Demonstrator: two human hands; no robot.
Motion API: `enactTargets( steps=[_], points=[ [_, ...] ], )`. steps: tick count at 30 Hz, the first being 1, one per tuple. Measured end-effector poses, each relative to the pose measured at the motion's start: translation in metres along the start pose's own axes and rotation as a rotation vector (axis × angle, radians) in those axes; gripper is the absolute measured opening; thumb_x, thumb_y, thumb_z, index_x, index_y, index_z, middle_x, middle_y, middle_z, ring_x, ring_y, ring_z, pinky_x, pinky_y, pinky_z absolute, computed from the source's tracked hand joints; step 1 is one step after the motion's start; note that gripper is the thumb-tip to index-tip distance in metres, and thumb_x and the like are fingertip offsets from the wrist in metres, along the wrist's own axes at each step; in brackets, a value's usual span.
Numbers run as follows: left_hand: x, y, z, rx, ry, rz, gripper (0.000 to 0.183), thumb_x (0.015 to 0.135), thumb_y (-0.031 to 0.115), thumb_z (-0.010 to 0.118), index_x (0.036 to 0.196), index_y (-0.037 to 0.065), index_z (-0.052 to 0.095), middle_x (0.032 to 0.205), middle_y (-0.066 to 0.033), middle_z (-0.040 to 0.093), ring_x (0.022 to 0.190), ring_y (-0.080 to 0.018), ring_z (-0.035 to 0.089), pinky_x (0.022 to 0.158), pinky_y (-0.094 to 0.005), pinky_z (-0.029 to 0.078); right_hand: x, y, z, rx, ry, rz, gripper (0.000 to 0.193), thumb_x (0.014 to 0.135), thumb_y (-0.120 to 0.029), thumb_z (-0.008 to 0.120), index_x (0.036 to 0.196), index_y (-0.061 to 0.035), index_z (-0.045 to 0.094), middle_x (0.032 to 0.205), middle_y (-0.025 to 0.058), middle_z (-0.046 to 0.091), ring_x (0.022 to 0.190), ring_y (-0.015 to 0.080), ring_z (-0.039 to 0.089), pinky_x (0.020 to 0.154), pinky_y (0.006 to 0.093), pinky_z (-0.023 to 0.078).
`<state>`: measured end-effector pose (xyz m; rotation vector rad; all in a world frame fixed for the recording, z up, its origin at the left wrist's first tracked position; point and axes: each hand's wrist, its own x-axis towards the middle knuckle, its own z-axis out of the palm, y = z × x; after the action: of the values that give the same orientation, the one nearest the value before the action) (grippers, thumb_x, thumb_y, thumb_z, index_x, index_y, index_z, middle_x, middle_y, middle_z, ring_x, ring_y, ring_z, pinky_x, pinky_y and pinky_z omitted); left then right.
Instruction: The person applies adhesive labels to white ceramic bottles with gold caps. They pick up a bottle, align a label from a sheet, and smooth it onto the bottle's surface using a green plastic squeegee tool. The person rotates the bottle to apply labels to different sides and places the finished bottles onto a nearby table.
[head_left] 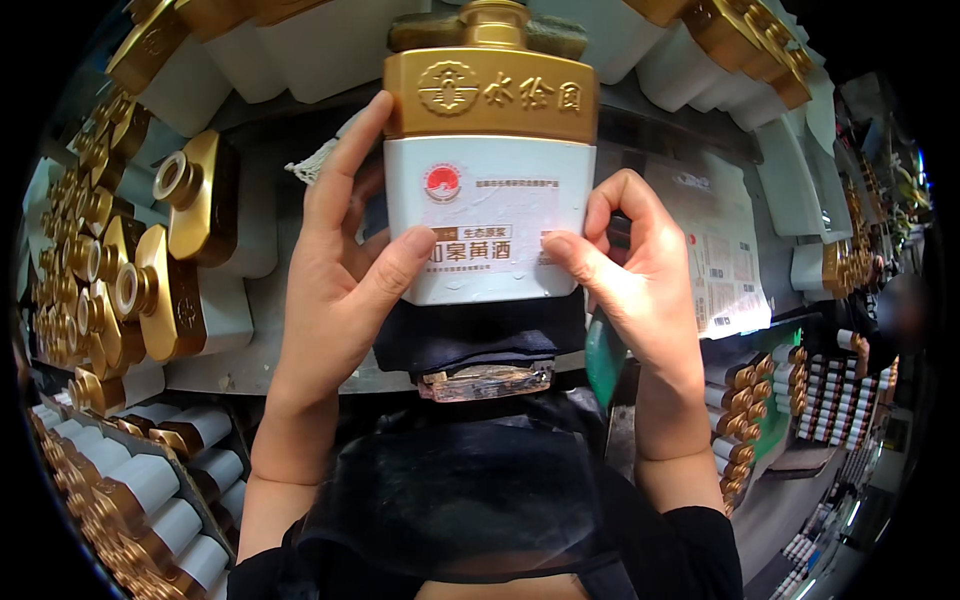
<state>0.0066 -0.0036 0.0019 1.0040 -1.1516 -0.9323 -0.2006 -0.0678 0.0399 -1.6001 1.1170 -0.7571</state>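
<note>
In the middle stands a bottle (560,165), its lower body white and its shoulder and neck gold with raised ornament. A thin, slightly wrinkled decal (480,215) with a red round emblem and brown print lies on its white front. My left hand (340,280) is wrapped round the left side, thumb on the decal's lower left and fingers partly behind. At the right side, my right hand (645,275) presses its thumb onto the decal's lower right edge, its other fingers curled. A dark folded cloth (470,340) lies under the bottle's near end.
Gold-and-white bottles (170,290) crowd the left, and more bottles (730,60) line the far side. Printed decal sheets (725,240) lie right of my right hand. Something green (603,360) hangs near my right wrist. Racked bottles (840,400) and another person's hand (852,341) show far right.
</note>
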Motion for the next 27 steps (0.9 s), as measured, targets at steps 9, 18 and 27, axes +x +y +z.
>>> enactTargets(
  steps=[9,18,27],
  points=[
    [0.0,-0.001,0.009,0.062,0.057,0.027,0.074,0.088,0.003,0.065,0.152,0.008,0.028,0.152,-0.0102,0.031,0.135,-0.0257,0.039,0.105,-0.0398,0.046,0.002,0.003,0.0,-0.028,0.014,-0.022,0.033,0.082,-0.017,0.078,0.078,-0.0051,0.048,0.065,-0.003,0.047,0.06,0.004,0.04,0.053,0.0214,0.037],
    [0.002,0.005,0.012,0.027,0.096,-0.011,0.072,0.088,0.004,0.065,0.15,0.009,0.028,0.147,-0.0097,0.033,0.13,-0.0249,0.042,0.102,-0.038,0.048,0.005,-0.006,-0.003,0.045,-0.004,0.023,0.033,0.082,-0.018,0.079,0.075,-0.0052,0.049,0.065,-0.0032,0.049,0.061,0.0029,0.043,0.054,0.0199,0.037],
    [0.005,-0.004,0.02,0.166,0.122,0.056,0.07,0.09,0.009,0.067,0.149,0.008,0.028,0.142,-0.0111,0.036,0.125,-0.023,0.046,0.098,-0.0376,0.05,0.008,0.001,0.003,0.043,0.051,-0.056,0.033,0.084,-0.017,0.077,0.075,-0.0051,0.048,0.063,-0.0038,0.05,0.058,0.0022,0.045,0.051,0.0201,0.038]
  ],
)
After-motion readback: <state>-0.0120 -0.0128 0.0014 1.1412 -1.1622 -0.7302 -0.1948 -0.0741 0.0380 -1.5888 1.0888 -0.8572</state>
